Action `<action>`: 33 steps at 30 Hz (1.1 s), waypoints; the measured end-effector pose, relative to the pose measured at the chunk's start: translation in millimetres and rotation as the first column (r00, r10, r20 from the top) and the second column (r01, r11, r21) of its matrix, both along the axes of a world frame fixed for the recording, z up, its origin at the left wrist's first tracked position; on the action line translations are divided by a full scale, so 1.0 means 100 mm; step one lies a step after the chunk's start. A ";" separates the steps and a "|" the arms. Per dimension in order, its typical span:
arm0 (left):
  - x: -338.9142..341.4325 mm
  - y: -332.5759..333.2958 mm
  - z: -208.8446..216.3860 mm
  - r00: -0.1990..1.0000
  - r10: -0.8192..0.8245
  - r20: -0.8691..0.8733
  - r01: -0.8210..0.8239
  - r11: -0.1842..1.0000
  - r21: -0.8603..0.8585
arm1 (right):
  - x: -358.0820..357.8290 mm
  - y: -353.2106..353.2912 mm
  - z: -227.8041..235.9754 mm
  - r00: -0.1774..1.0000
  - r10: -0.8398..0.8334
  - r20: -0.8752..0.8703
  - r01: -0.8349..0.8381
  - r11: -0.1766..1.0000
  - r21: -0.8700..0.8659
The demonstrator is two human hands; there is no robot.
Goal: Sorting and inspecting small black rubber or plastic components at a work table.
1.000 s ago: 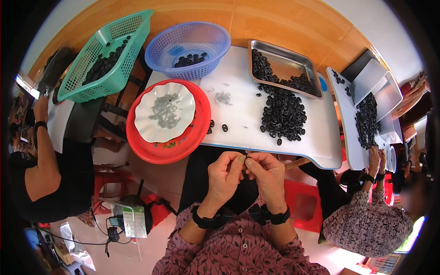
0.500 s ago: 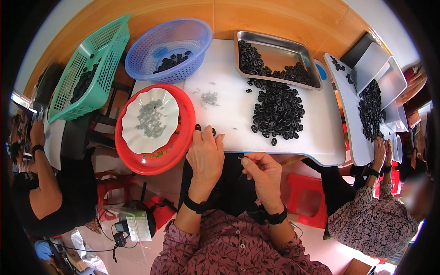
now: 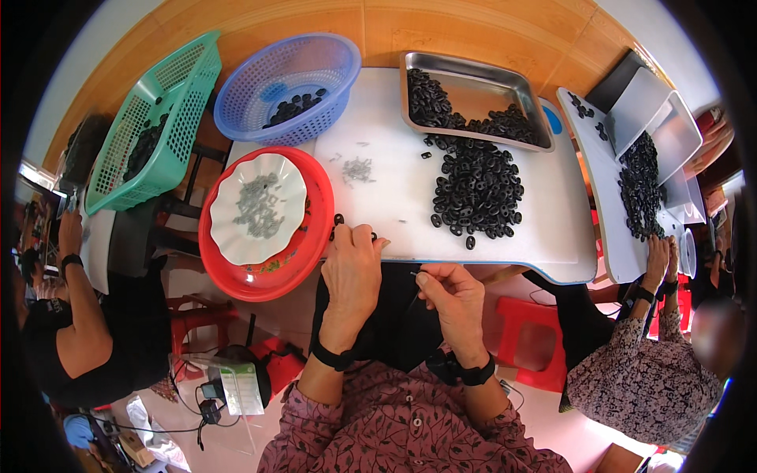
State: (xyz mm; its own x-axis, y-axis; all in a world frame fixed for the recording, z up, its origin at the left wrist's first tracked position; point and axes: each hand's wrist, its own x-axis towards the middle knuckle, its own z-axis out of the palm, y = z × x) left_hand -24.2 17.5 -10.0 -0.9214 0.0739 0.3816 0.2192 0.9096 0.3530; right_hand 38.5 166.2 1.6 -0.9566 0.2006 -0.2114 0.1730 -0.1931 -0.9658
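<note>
At the table's front edge, my left hand (image 3: pixel 352 264) is curled, with a small black oval piece (image 3: pixel 374 236) between its index finger and thumb. Another black oval piece (image 3: pixel 338 219) lies just beyond its fingers, beside the red tray. To the right, my right hand (image 3: pixel 453 293) is held just off the edge, pinching a tiny thin light-coloured pin (image 3: pixel 415 273). A heap of black oval pieces (image 3: pixel 476 189), some showing two holes, lies on the white table (image 3: pixel 386 213). Small clear-grey pins fill the middle of a white scalloped plate (image 3: pixel 229 225) on a round red tray (image 3: pixel 260 285).
Behind the heap stands a metal tray (image 3: pixel 497 75) of black pieces. A blue basket (image 3: pixel 331 106) and a green basket (image 3: pixel 177 150) hold more. Loose pins (image 3: pixel 357 169) lie mid-table. One person works on the left, another at a table on the right. Red stools (image 3: pixel 530 335) stand below.
My left hand has drawn slightly towards me, and the black piece now sits between its finger and thumb. The right hand keeps its pinch, almost unmoved.
</note>
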 end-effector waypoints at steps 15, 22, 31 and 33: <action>0.25 -0.10 0.14 0.817 -0.566 0.112 -0.227 -0.136 0.965 | -0.01 -0.06 0.11 0.998 -0.025 -0.053 0.021 0.998 -0.063; 0.31 -0.10 0.11 0.773 -0.629 0.086 -0.295 -0.236 0.926 | -0.01 -0.11 0.22 0.997 -0.029 -0.067 0.024 0.997 -0.078; 0.34 -0.12 0.06 0.773 -0.633 0.034 -0.188 -0.178 0.966 | 0.00 -0.12 0.25 0.997 -0.019 -0.077 0.014 0.998 -0.062; 0.34 -0.12 0.02 0.770 -0.637 0.043 -0.221 -0.204 0.954 | 0.01 -0.15 0.29 0.997 -0.022 -0.077 0.019 0.999 -0.033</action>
State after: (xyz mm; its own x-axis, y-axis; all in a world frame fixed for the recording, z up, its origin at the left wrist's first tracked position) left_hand 9.5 5.5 -7.9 -0.9542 0.2875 -0.0824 -0.2436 -0.5875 0.7717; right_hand 39.7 151.4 30.5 -0.9661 0.2145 -0.1437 0.0939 -0.2267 -0.9694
